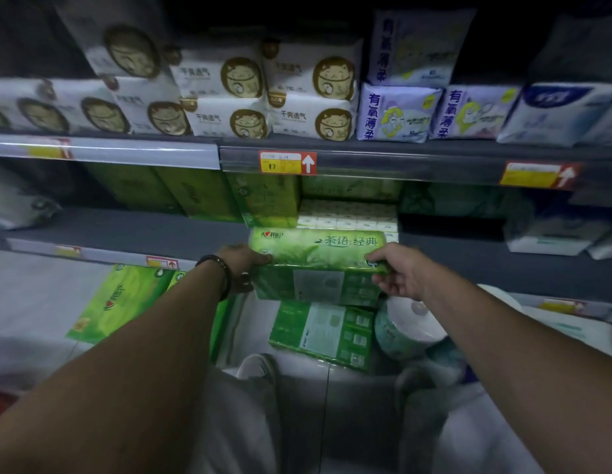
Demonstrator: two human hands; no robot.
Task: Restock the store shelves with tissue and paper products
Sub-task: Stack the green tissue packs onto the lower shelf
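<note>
While the green tissue pack (318, 265) hangs at the front lip of the middle shelf (133, 230), it is carried only at its two short ends: the left grip (241, 265) has its fingers curled over the left end, and the right grip (398, 271) pinches the right end between thumb and fingers. Whether the pack's back edge already rests on the shelf cannot be told. The wrapper looks soft and glossy, so the likeliest trouble is probably a slip or a sag in the unsupported middle. If either end lets go, the pack would drop toward the other green pack (325, 336) and the paper rolls (410, 323) below. The slot ahead looks tight. The upright green packs (267, 196) stand just to its left and a pale stack of small packs (349, 213) sits right behind. A crooked or hard push could tip the upright ones or shove the stack back out of line. The price rail (366, 162) of the shelf above hangs low over the opening, so lifting the pack too high could snag it there. Dim light makes the gap hard to judge, which adds to the chance of catching a corner.
</note>
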